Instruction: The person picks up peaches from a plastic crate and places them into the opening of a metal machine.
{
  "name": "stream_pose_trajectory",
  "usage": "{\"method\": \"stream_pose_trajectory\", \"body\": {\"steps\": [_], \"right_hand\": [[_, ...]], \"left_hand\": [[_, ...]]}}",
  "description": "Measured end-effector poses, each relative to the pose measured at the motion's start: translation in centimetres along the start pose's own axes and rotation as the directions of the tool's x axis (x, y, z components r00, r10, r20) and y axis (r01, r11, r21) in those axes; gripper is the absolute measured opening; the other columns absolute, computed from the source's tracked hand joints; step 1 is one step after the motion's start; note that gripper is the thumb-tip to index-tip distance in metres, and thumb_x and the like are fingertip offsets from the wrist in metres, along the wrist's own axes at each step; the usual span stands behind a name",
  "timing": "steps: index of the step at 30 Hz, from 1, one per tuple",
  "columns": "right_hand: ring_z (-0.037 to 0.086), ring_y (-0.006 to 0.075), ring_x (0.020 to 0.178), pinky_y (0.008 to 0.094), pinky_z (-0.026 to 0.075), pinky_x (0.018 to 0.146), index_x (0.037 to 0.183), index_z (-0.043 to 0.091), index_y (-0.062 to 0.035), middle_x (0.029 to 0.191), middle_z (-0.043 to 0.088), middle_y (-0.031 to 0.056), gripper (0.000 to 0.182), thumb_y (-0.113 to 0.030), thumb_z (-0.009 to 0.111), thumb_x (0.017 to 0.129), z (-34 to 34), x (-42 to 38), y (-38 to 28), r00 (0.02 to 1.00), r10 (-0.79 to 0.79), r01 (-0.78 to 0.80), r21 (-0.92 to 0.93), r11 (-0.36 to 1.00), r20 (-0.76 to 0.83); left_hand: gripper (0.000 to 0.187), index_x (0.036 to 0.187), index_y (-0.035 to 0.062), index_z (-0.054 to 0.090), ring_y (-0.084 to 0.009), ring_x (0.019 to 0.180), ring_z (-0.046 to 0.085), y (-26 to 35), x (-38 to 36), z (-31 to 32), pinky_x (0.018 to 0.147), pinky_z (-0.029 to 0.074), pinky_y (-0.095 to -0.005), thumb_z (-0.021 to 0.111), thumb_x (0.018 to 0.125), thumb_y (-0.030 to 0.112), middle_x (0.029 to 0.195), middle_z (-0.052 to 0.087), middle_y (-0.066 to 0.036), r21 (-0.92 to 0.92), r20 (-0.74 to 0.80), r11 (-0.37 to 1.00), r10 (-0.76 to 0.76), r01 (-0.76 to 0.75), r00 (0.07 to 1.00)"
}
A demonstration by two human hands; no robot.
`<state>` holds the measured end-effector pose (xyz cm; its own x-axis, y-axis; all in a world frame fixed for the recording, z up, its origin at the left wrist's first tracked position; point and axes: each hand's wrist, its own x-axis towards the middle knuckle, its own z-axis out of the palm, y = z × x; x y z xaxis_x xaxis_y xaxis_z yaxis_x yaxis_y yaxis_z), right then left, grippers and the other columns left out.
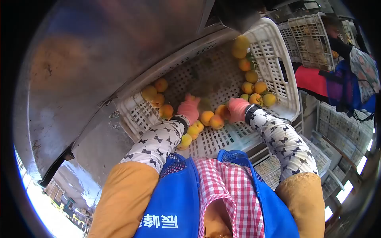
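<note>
Both my hands, in pink gloves, reach down into a white slatted plastic crate (291, 97) holding yellow-orange peaches. The fingers of my left hand (189, 109) curl downward, with a small yellowish patch at their tips that I cannot make out. Close by it are a peach (166, 111) on the left and another peach (193, 132) below. My right hand (238, 110) is closed against a peach (222, 111), its fingertips partly hidden. More peaches lie between the wrists and along the crate's left end. A line of peaches (245, 64) runs along the right side.
A large metal surface (79, 67) borders the crate on the left, and a dark machine part (238, 16) overhangs its far edge. At right, another person (337, 85) stands beside stacked crates (311, 41). More crates (341, 127) stand lower right.
</note>
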<state>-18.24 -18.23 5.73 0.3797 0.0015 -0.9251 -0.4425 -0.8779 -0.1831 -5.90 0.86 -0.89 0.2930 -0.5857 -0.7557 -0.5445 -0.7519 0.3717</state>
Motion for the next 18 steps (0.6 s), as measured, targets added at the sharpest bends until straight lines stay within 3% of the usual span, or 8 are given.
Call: {"method": "stream_pose_trajectory", "body": {"steps": [3,5,7,9,14,15,16,18], "right_hand": [[0.064,0.0228,0.109,0.0340,0.051,0.094,0.123,0.063,0.0002,0.110,0.066,0.0135,0.062,-0.019,0.082,0.068,-3.2,-4.1,2.6,0.868,-0.108,0.386,0.523,0.760,-0.485],[0.059,0.0202,0.116,0.0355,0.047,0.101,0.141,0.048,0.0026,0.127,0.059,0.0097,0.082,-0.019,0.081,0.069,-7.2,-9.9,1.4,0.875,-0.037,0.478,0.849,0.227,-0.483],[0.055,0.0214,0.121,0.0344,0.042,0.106,0.143,0.045,0.0059,0.133,0.057,0.0135,0.085,-0.027,0.078,0.071,-8.5,-13.3,1.4,0.793,-0.019,0.609,0.790,0.065,-0.610],[0.055,0.0210,0.122,0.0345,0.039,0.108,0.145,0.044,0.0050,0.131,0.058,0.0126,0.088,-0.032,0.076,0.071,-8.1,-14.0,1.6,0.691,0.052,0.722,0.684,-0.104,-0.721],[0.054,0.0200,0.122,0.0343,0.041,0.107,0.141,0.046,0.0064,0.131,0.058,0.0118,0.088,-0.032,0.085,0.071,-11.5,-17.8,-1.7,0.474,0.264,0.876,0.480,-0.046,-0.840],[0.057,0.0231,0.119,0.0347,0.044,0.104,0.138,0.048,0.0054,0.128,0.059,0.0141,0.082,-0.026,0.084,0.072,-12.6,-17.4,-2.2,0.337,0.293,0.926,0.371,0.068,-0.895],[0.059,0.0252,0.116,0.0352,0.046,0.101,0.137,0.049,0.0042,0.125,0.059,0.0157,0.079,-0.024,0.083,0.071,-13.8,-16.7,-2.5,0.160,0.309,0.883,0.276,0.381,-0.937],[0.062,0.0339,0.106,0.0391,0.051,0.093,0.132,0.053,0.0011,0.116,0.060,0.0200,0.072,-0.020,0.082,0.069,-16.6,-15.7,-4.5,-0.195,0.231,0.541,0.092,0.836,-0.953]], "left_hand": [[0.055,0.130,0.0217,0.060,-0.0399,0.118,0.058,-0.3,1.0,-3.3,0.098,0.051,-0.0430,0.073,0.077,0.021,0.147,0.037,-0.022,-0.169,-0.003,0.985,0.030,-0.030,1.000],[0.058,0.129,0.0173,0.062,-0.0385,0.116,0.060,2.6,-1.2,-6.6,0.097,0.051,-0.0418,0.078,0.076,0.033,0.141,0.040,-0.023,-0.147,0.163,0.945,0.315,-0.292,0.935],[0.069,0.132,0.0158,0.061,-0.0402,0.116,0.059,5.6,-2.0,-4.8,0.095,0.052,-0.0458,0.081,0.073,0.045,0.148,0.038,-0.022,-0.075,0.227,0.904,0.427,-0.421,0.875],[0.074,0.134,0.0159,0.060,-0.0399,0.113,0.059,9.2,-3.4,-4.1,0.093,0.052,-0.0463,0.082,0.072,0.048,0.148,0.036,-0.021,0.212,0.388,0.866,0.351,-0.453,0.852],[0.073,0.139,0.0237,0.054,-0.0431,0.116,0.052,7.3,-4.7,-1.1,0.094,0.051,-0.0451,0.080,0.073,0.039,0.154,0.025,-0.022,0.080,0.117,0.902,0.415,-0.425,0.902],[0.073,0.141,0.0244,0.052,-0.0434,0.118,0.050,6.6,-5.6,-0.3,0.096,0.050,-0.0454,0.080,0.074,0.036,0.156,0.021,-0.022,0.012,0.017,0.912,0.410,-0.410,0.912],[0.074,0.142,0.0252,0.051,-0.0445,0.119,0.048,5.8,-6.0,1.0,0.097,0.049,-0.0453,0.080,0.074,0.035,0.157,0.019,-0.023,0.061,-0.021,0.910,0.412,-0.410,0.911],[0.078,0.143,0.0279,0.049,-0.0474,0.123,0.044,4.0,-5.5,2.0,0.101,0.045,-0.0506,0.080,0.073,0.039,0.159,0.018,-0.023,0.069,-0.006,0.897,0.438,-0.436,0.899]]}}
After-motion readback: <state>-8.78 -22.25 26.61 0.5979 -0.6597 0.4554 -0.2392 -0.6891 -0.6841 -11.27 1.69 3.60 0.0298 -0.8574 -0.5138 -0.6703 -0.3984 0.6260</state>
